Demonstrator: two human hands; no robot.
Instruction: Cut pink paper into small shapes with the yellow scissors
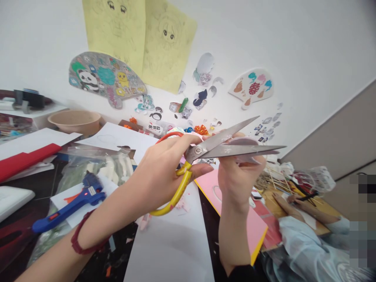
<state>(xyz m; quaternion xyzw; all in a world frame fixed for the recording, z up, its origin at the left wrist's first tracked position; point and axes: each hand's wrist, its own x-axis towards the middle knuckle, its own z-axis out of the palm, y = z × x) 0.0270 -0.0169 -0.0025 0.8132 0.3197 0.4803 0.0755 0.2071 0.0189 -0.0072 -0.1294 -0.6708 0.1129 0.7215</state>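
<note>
My left hand (160, 166), with a dark red band at the wrist, is closed round the handles of large scissors (216, 144). One handle is yellow and the other orange-red. The metal blades stand apart and point right, passing in front of my right hand (239, 178). That hand's fingers are closed on a pale pink, curved piece (249, 158), partly hidden behind the blades. Whether the blades touch the piece I cannot tell. Below both hands lie a white sheet (173, 243) and a pink sheet (254, 227) with a yellow edge.
On the left are a blue glue gun (70, 207), a plastic bag (120, 166), a red strip (32, 160) and a beige bowl (76, 119). Stickers and drawings (167, 51) cover the wall. At right, another person's hands (288, 205) work beside thin sticks (276, 178).
</note>
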